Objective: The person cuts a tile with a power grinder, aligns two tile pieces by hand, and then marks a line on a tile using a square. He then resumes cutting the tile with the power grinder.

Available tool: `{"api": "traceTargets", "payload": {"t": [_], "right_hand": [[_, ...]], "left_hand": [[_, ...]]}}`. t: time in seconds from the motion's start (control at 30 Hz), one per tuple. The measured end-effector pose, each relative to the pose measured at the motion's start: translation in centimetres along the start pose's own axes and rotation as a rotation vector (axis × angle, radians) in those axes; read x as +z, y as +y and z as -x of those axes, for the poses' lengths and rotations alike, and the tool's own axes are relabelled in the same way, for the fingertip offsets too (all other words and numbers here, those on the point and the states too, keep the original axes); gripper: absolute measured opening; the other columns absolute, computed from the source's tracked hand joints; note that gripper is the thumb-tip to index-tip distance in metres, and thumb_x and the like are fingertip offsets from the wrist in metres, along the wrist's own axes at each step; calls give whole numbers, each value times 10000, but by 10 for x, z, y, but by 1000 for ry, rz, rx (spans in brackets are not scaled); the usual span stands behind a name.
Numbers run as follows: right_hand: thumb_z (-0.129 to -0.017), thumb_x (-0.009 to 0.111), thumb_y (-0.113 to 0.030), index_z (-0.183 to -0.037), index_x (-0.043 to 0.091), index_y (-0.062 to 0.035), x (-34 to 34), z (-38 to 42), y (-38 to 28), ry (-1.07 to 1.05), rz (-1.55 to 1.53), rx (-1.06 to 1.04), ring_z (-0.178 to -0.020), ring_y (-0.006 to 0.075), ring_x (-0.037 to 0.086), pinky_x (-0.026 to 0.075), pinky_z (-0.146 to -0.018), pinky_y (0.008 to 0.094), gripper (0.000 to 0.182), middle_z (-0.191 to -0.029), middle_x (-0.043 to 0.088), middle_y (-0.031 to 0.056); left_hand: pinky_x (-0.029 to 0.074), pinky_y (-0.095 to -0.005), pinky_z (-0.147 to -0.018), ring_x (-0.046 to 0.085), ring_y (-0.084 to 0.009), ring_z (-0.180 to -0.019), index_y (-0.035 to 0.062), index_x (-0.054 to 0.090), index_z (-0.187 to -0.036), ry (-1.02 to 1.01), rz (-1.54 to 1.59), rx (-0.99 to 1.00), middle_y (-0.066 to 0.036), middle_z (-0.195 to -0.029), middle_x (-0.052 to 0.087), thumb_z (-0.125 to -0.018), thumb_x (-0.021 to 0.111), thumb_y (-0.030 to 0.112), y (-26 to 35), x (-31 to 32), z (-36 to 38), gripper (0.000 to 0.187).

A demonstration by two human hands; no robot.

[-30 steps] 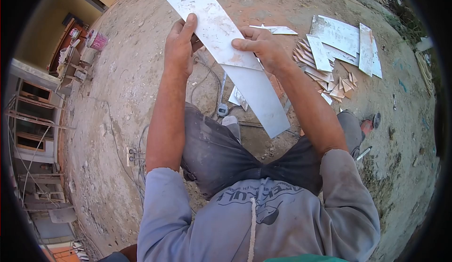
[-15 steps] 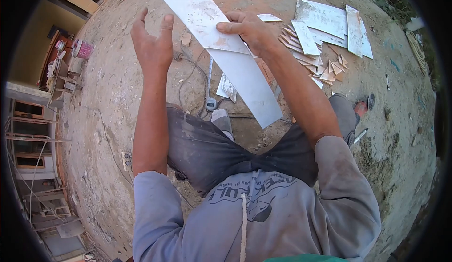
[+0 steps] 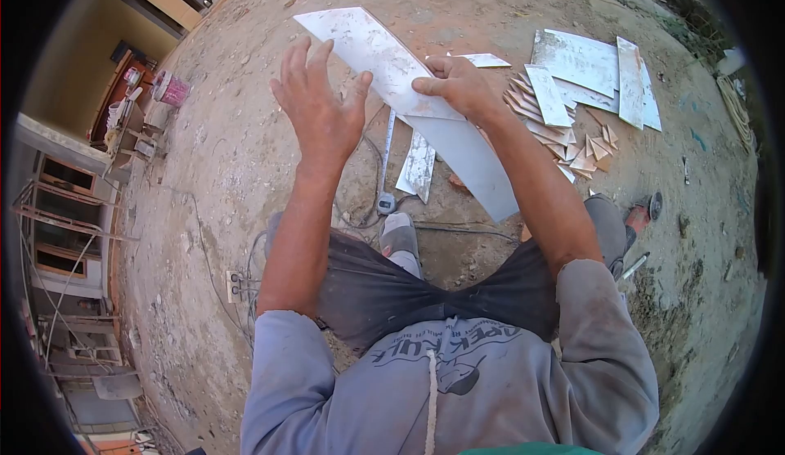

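My right hand [image 3: 462,87] grips two long white tile strips near their overlap, thumb on top and fingers underneath. The upper tile strip [image 3: 380,58] has a smeared, dusty face and an angled far end. Below it the smoother lower tile strip [image 3: 486,165] slants toward my right knee, partly behind my forearm. My left hand [image 3: 319,103] is raised beside the upper strip's left edge, fingers spread and holding nothing. On the ground beneath, a tape measure [image 3: 386,203] lies with its blade drawn out, beside a narrow tile offcut [image 3: 419,167].
Ahead right lie large white tiles [image 3: 576,62], stacked tile strips [image 3: 536,116] and triangular offcuts [image 3: 597,148]. An angle grinder [image 3: 642,216] and a pen-like tool [image 3: 635,265] are by my right knee. Cables and a socket block [image 3: 235,286] lie left; a pink bucket [image 3: 170,89] stands farther off.
The strips have come down and nearer, so the upper one's far end now shows. My left hand has moved right, toward its edge, fingers spread wider. The view has shifted slightly.
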State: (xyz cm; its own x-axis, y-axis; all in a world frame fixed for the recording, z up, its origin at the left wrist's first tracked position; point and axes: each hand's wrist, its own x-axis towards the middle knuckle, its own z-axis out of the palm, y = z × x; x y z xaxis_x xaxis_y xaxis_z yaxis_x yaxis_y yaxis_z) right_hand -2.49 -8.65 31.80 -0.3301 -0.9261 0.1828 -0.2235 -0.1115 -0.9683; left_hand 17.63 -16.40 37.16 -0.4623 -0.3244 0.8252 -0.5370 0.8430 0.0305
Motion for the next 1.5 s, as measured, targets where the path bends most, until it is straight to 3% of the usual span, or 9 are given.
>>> {"api": "traceTargets", "payload": {"t": [0.23, 0.3, 0.53, 0.77, 0.87, 0.93, 1.1, 1.3, 1.5], "right_hand": [[-833, 709, -239, -1168, 677, -4, 1, 14, -16, -91, 246, -23, -887, 200, 675, 504, -813, 334, 411, -1001, 724, 150], [-823, 715, -254, -1140, 679, -19, 5, 10, 6, -34, 213, -261, -875, 185, 663, 499, -800, 337, 396, -963, 722, 138], [-829, 710, -440, -892, 649, -21, 13, 23, -3, -110, 250, -197, -627, 137, 440, 360, -583, 340, 428, -655, 520, 19], [-799, 734, -514, -849, 641, 15, 19, 22, -1, -148, 320, -149, -595, 148, 434, 340, -561, 350, 539, -613, 499, 25], [-776, 759, -475, -875, 659, 13, 20, 22, 4, -184, 265, -99, -609, 151, 458, 357, -571, 352, 508, -630, 523, 32], [-765, 767, -448, -891, 668, 9, 22, 22, 8, -200, 212, -119, -615, 152, 466, 366, -580, 348, 484, -642, 534, 34], [-749, 751, -323, -918, 685, 3, 12, 22, 11, -280, 104, -168, -710, 216, 560, 416, -676, 374, 373, -746, 641, 102], [-718, 752, -282, -961, 690, 12, -25, 16, 12, -488, 488, -59, -799, 274, 624, 457, -737, 388, 387, -823, 672, 180], [-754, 730, -187, -979, 688, 24, -61, 35, 19, -587, 545, 82, -734, 212, 615, 454, -674, 353, 311, -796, 684, 105]], "left_hand": [[126, -658, -1130, 364, -306, -1390, 139, 566, -1253, -185, -20, 289, -100, -1428, 457, -886, 668, 338, 32, 9, -6, 430], [114, -659, -1138, 423, -265, -1356, 138, 591, -1187, -319, -16, 391, -96, -1378, 515, -922, 608, 361, 33, 16, -7, 346], [233, -554, -1131, 635, -218, -917, 157, 715, -970, -326, -102, 453, -35, -836, 665, -924, 566, 331, 18, 26, -12, 233], [321, -515, -1057, 644, -216, -833, 165, 742, -1005, -304, -139, 476, -40, -806, 679, -901, 558, 332, 16, 18, -11, 269], [430, -486, -929, 664, -222, -778, 178, 745, -1019, -417, -140, 485, -39, -784, 689, -918, 536, 326, 18, 12, -17, 275], [494, -444, -734, 680, -229, -753, 180, 726, -991, -763, -179, 333, -46, -765, 691, -943, 507, 319, 22, 9, -24, 265], [510, -448, -595, 677, -290, -703, 87, 669, -871, -679, 59, 548, -113, -770, 690, -961, 495, 321, 2, 22, -14, 305], [508, -450, -681, 661, -324, -807, 107, 617, -968, -755, 130, 495, -126, -838, 673, -989, 447, 361, 12, 45, 7, 306], [507, -463, -655, 666, -318, -804, 88, 578, -1049, -848, 261, 373, -131, -844, 664, -1004, 437, 433, 50, 75, 35, 375]]}}
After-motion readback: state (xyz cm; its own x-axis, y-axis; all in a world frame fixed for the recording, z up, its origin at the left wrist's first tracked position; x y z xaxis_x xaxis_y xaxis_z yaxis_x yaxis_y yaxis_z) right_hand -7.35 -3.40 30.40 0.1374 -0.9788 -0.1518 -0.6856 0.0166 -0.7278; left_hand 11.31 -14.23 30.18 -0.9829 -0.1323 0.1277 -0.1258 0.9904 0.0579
